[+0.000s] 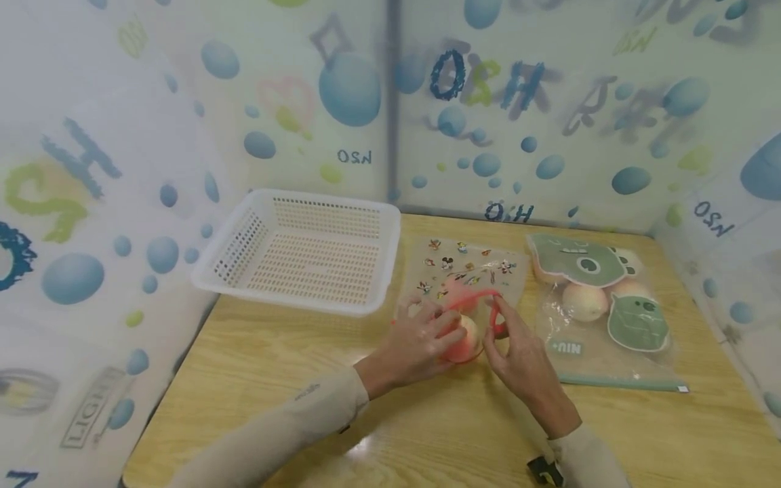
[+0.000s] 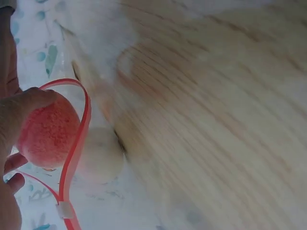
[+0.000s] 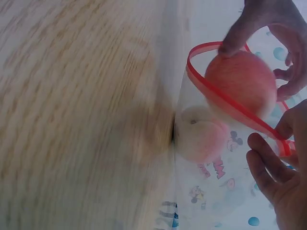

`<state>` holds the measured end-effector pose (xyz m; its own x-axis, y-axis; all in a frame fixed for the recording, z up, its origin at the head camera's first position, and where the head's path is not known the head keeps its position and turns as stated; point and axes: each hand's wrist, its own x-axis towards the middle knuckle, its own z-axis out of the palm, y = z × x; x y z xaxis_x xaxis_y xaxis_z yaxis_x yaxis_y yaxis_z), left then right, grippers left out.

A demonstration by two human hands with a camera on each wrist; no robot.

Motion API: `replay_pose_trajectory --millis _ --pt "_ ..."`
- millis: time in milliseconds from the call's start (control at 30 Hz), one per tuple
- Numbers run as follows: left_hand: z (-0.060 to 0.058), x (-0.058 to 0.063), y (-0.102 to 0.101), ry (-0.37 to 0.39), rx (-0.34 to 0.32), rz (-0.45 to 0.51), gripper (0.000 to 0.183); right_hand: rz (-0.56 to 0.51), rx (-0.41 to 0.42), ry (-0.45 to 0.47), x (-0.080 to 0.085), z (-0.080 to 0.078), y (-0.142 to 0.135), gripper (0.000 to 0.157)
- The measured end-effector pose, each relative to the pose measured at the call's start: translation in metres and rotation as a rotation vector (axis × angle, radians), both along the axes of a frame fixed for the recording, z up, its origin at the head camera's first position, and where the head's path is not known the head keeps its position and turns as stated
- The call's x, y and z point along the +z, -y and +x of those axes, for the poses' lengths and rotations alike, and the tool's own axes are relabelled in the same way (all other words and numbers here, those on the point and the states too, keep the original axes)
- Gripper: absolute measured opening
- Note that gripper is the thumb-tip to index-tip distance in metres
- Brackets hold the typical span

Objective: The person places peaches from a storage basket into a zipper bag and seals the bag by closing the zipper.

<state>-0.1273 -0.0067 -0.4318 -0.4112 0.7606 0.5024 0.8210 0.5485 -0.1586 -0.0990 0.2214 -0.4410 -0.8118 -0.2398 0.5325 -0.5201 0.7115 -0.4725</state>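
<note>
A clear zip bag (image 1: 482,268) with small cartoon prints lies on the table, its red zip edge (image 3: 230,104) spread into a loop. My left hand (image 1: 417,342) grips a pink peach (image 3: 242,84) at that opening, thumb on one side and fingers around the other. Another, paler peach (image 2: 101,155) sits inside the bag, just beyond the held one. On the other side of the mouth, my right hand (image 1: 521,356) pinches the red edge near its end between thumb and fingers. A small whitish slider (image 2: 65,210) shows on the red strip in the left wrist view.
A white slotted basket (image 1: 390,264) stands at the back left with nothing in it. To the right lies a second zip bag (image 1: 567,366) with green creature prints and several peaches (image 1: 584,301) inside. Printed curtains (image 1: 427,169) enclose the wooden table (image 1: 262,379).
</note>
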Motion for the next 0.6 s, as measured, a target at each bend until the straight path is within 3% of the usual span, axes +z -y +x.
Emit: replay_pose_trajectory --millis 167,367,600 --pt "-0.001 -0.006 -0.005 -0.103 -0.029 -0.13 0.027 -0.002 0.002 0.004 0.002 0.002 0.004 0.078" --pt "0.001 -0.014 -0.008 -0.234 0.027 -0.22 0.026 -0.001 0.01 0.009 0.003 0.004 0.007 0.08" --pt "0.001 -0.016 -0.011 -0.274 0.025 -0.211 0.012 -0.01 -0.009 0.019 0.003 0.005 0.009 0.079"
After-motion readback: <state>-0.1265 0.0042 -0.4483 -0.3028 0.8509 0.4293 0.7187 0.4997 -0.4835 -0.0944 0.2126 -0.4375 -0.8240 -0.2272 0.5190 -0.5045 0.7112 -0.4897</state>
